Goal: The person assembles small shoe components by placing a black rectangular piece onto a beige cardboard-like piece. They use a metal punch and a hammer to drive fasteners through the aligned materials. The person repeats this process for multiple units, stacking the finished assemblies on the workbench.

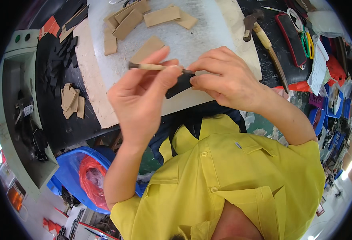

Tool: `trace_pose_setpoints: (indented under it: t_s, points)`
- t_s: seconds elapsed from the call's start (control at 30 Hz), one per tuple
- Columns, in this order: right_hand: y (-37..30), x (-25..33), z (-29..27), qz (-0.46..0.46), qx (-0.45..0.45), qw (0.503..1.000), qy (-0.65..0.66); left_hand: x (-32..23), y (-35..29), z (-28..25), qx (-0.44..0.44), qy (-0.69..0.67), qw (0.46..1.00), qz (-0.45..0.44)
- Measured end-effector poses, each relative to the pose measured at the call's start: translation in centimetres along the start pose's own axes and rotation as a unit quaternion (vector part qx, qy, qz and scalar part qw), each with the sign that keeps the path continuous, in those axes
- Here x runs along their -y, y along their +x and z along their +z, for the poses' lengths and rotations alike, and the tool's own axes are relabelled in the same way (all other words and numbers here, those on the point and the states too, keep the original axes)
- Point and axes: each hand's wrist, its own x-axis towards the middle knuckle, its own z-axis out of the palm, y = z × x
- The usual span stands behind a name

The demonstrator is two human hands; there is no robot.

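Observation:
My left hand (138,96) is closed around a thin wooden-handled tool (148,67), its dark end pointing left and its narrow dark tip pointing to my other hand. I cannot tell whether that tip is a brush or a point. Pinched in my right hand (228,76) is a small black flat piece (179,86), with a greyish edge beside the fingers. Both hands meet just above the near part of the white sheet (200,40). Tan rectangular pieces (162,17) lie beyond them, and one tan piece (147,47) sits close behind my left fingers.
A hammer (266,44) rests at the right, near a phone in a red case (291,40). Black pieces (58,60) and a tan stack (72,100) are at the left. Below the table's left side stands a blue bin (70,176) with a red bag.

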Motion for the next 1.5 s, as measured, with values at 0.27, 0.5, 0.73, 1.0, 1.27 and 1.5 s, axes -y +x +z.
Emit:
trace_pose_setpoints:
  t_s: [0.27, 0.5, 0.73, 1.0, 1.27, 1.5]
  points:
    - [-0.5, -0.1, 0.6, 0.019, -0.043, 0.999, 0.014, 2.2, 0.0, 0.7, 0.003, 0.039, 0.999, 0.002]
    - [-0.5, 0.0, 0.6, 0.035, -0.046, 0.998, 0.017, 3.0, -0.1, 0.2, 0.034, 0.081, 0.995, 0.053]
    - [-0.7, 0.0, 0.6, 0.035, -0.048, 0.998, 0.008, 3.7, 0.1, 0.5, 0.031, 0.181, 0.973, 0.137]
    - [-3.4, -3.3, -6.7, 0.261, -0.189, 0.946, -0.027, 4.3, -0.3, 0.9, -0.004, 0.297, 0.911, 0.287]
    - [-7.6, -6.6, -6.2, 0.405, -0.145, 0.883, -0.188, 3.5, -0.2, 1.4, 0.007, 0.385, 0.847, 0.366]
    - [-2.6, 2.7, -11.3, 0.234, -0.028, 0.961, -0.146, 2.7, -0.6, 1.6, 0.041, 0.457, 0.804, 0.379]
